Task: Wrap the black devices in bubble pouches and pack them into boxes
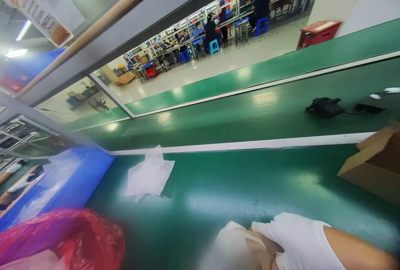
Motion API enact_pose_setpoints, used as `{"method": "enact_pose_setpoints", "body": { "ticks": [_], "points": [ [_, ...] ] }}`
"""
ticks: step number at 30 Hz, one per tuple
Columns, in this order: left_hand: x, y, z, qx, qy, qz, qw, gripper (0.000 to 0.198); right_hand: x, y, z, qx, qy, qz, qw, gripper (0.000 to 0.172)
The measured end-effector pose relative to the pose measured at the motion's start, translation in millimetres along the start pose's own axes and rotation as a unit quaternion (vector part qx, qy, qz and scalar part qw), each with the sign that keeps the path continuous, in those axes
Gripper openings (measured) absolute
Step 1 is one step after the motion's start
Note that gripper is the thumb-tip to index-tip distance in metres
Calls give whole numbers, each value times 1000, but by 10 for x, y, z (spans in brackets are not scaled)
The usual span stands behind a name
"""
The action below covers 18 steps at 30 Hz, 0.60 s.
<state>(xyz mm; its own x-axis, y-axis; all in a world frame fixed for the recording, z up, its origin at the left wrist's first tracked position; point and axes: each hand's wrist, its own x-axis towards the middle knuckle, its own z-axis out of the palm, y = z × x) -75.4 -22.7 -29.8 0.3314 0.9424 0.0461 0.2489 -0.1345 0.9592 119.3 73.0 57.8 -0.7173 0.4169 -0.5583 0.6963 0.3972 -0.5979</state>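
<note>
Our left hand [233, 247] and right hand [295, 236], both in white gloves, are close together above the green work surface [218, 186], to the right of the thin white sheets [150, 176] and nearer to us than they are. Tan patches show between the gloves, but blur and the lower edge of our view hide the fingertips, so we cannot tell whether the fingers are clenched, released or grasping something. We see the sheets lying loosely overlapped. Left of the sheets stands a blue bin [93, 178] with pale material inside; nearer to us than the sheets, also leftward, a red plastic bag [104, 236] gapes. Well to the right of the sheets we find a cardboard box [371, 178], and beyond the sheets runs a white strip [250, 143]
</note>
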Motion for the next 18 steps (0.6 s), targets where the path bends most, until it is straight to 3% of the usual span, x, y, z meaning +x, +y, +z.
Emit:
{"method": "enact_pose_setpoints", "body": {
  "ticks": [3, 4, 6, 9, 10, 12, 13, 15, 18],
  "points": [
    [5, 109, -130, -29, 33, 4, 999, 69, 56, 35, -57, -39, 48, -6, 998, 27],
    [22, 157, -210, -37, 51, 3, 998, 73, 75, 100, -96, -28, 85, -33, 995, 26],
    [97, 247, -416, -50, 111, -3, 993, 69, 121, 274, -167, 6, 218, -93, 971, 33],
    [299, 320, -752, -186, 246, -88, 947, 60, 217, 467, -163, -93, 432, -166, 881, 52],
    [376, 320, -843, -254, 270, -133, 919, 61, 257, 474, -130, -158, 467, -194, 848, 57],
    [512, 288, -966, -349, 261, -203, 877, 70, 353, 394, -57, -241, 492, -240, 802, 58],
    [559, 260, -995, -348, 250, -215, 877, 75, 409, 318, -38, -245, 500, -231, 798, 51],
    [589, 200, -1008, -297, 268, -198, 895, 77, 534, 138, -70, -228, 502, -118, 826, 39],
    [479, 160, -994, -105, 404, -134, 899, 64, 732, -93, -263, -201, 426, 88, 878, 35]
  ]
}}
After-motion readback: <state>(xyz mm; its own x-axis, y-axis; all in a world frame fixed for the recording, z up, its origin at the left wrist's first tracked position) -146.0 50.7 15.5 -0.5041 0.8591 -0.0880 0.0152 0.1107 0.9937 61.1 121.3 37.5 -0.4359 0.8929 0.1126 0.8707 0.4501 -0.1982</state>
